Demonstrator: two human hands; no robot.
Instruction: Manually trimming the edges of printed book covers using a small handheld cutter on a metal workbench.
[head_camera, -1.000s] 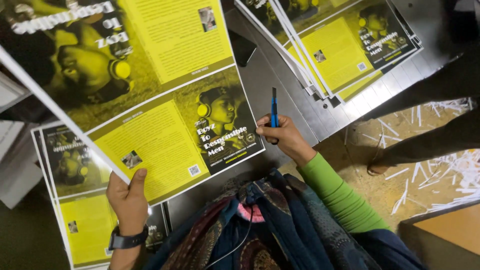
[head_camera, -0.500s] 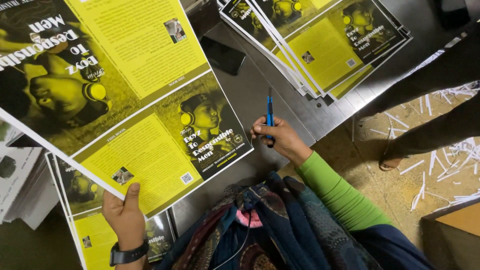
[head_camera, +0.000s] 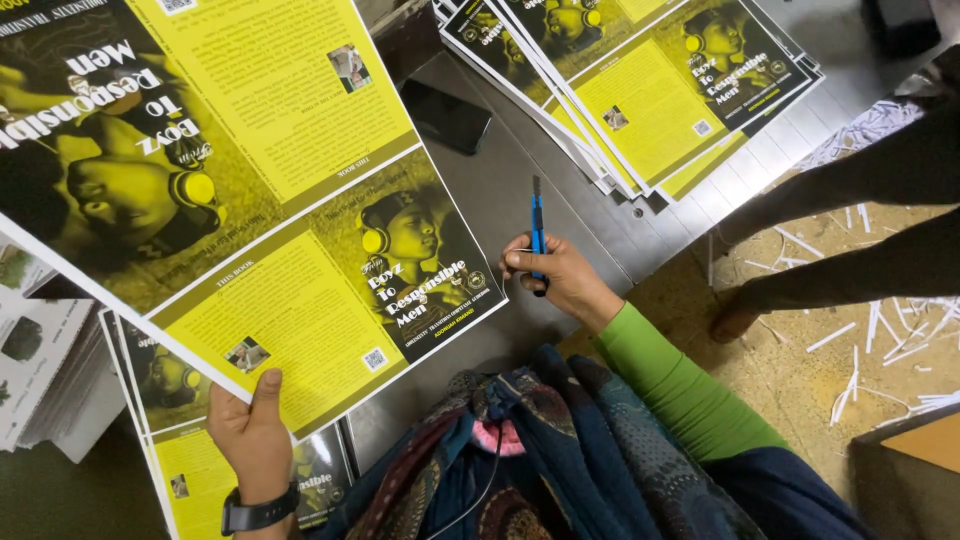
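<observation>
Large yellow-and-black printed sheet (head_camera: 250, 220), held at its lower edge; matching sheets stacked (head_camera: 640, 90) upper right; dark phone screen (head_camera: 445, 115) between.

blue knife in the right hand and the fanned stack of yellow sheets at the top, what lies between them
In the head view, only bare grey table lies between the blue knife and the fanned stack. The dark phone sits off to the left.

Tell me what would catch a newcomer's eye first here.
The big yellow-and-black printed sheet fills the upper left, lifted at its lower edge by the left hand. At centre, the right hand holds a blue utility knife above the grey metal table.
</observation>
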